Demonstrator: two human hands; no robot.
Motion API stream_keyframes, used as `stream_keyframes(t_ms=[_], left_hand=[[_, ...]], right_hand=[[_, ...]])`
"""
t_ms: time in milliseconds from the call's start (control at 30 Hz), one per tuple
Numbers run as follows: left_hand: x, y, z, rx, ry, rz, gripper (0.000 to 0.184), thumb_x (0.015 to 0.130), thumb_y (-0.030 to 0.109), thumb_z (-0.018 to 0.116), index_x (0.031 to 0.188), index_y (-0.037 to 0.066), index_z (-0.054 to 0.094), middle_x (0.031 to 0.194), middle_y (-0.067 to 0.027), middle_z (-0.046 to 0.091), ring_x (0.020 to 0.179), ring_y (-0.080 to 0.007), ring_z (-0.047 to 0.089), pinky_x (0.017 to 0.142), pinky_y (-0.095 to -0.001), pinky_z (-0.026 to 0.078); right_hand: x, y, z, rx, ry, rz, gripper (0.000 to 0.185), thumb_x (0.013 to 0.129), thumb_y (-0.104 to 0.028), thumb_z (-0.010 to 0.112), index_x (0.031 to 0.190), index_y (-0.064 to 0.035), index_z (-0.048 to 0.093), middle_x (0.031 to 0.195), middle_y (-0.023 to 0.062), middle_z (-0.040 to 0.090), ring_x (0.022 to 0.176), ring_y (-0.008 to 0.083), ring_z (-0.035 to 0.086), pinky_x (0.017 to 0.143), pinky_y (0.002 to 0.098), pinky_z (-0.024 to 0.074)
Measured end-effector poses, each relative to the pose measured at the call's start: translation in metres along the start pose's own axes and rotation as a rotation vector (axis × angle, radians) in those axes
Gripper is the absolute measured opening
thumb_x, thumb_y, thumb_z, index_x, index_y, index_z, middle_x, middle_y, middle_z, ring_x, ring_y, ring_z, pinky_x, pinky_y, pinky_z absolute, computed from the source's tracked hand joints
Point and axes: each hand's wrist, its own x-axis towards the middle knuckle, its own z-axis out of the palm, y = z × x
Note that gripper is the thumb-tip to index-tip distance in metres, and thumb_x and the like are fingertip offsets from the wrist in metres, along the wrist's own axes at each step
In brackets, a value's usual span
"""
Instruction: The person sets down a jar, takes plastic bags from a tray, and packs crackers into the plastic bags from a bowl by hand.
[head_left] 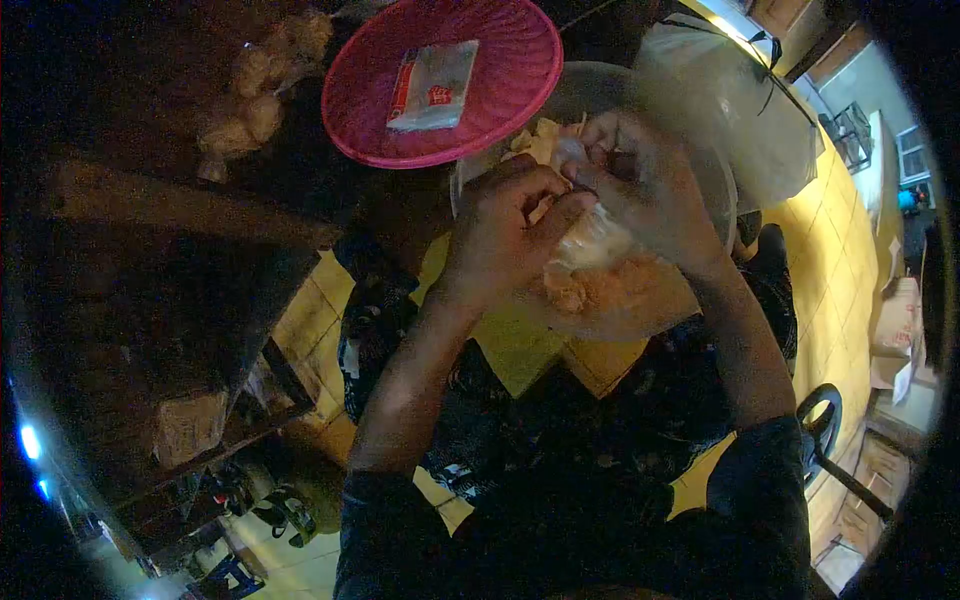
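Observation:
In the head view both hands meet over a clear round tub (pixel 722 225). My left hand (pixel 512 222) has its fingers curled and pinched on the gathered top of a small clear plastic bag (pixel 592 240). My right hand (pixel 645 178) is closed on the same bag from the other side, its fingertips close to the left ones. Pale contents show through the plastic, too blurred to name. Orange-brown, crisp-looking pieces (pixel 600 288) lie in the tub below the hands, and paler yellowish pieces (pixel 545 140) show behind them.
A pink round plastic tray (pixel 520 50) overlaps the tub's far left edge, bearing a stack of clear printed bags (pixel 435 88). Filled bags (pixel 255 110) lie on a dark wooden table (pixel 140 290) at left. A large tied plastic bag (pixel 735 110) stands beyond the tub at right.

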Motion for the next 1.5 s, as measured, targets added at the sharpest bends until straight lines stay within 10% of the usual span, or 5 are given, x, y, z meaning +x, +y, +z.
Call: stream_keyframes(t_ms=[533,900,1233,1500], left_hand=[[-0.002,0.005,-0.001,-0.244,0.131,-0.081,0.017,0.077,0.006,0.066,0.093,0.003,0.061,0.068,-0.0004,0.049,0.064,-0.0086,0.046,0.057,-0.0239,0.039],[0.008,0.013,0.002,0.579,0.259,0.305,0.027,0.075,0.013,0.064,0.099,0.004,0.056,0.086,-0.0133,0.056,0.082,-0.0284,0.057,0.073,-0.0388,0.046],[0.006,0.01,0.007,0.056,0.176,0.164,0.023,0.072,0.012,0.066,0.09,0.001,0.055,0.087,-0.014,0.055,0.086,-0.0314,0.055,0.073,-0.0389,0.043],[0.008,0.013,0.01,0.703,0.252,0.329,0.029,0.068,0.029,0.069,0.087,0.008,0.059,0.083,-0.0079,0.059,0.088,-0.024,0.055,0.078,-0.0435,0.036]], right_hand=[[-0.004,-0.009,-0.012,0.249,-0.245,-0.026,0.036,0.077,0.004,0.061,0.111,-0.0015,0.051,0.111,0.0067,0.054,0.1,0.0129,0.057,0.086,0.0271,0.0473],[-0.006,-0.006,-0.001,0.115,0.089,-0.144,0.03,0.074,-0.008,0.066,0.101,-0.0019,0.055,0.088,0.0083,0.066,0.086,0.0171,0.065,0.076,0.0305,0.0513],[-0.01,-0.009,0.004,-0.117,0.149,-0.18,0.033,0.074,0.001,0.062,0.105,-0.0036,0.052,0.094,0.0073,0.064,0.09,0.0142,0.063,0.079,0.0277,0.0484],[-0.01,-0.007,0.005,-0.051,0.09,-0.079,0.039,0.073,0.005,0.057,0.11,-0.0027,0.044,0.101,0.011,0.055,0.096,0.017,0.061,0.079,0.0298,0.0477]])
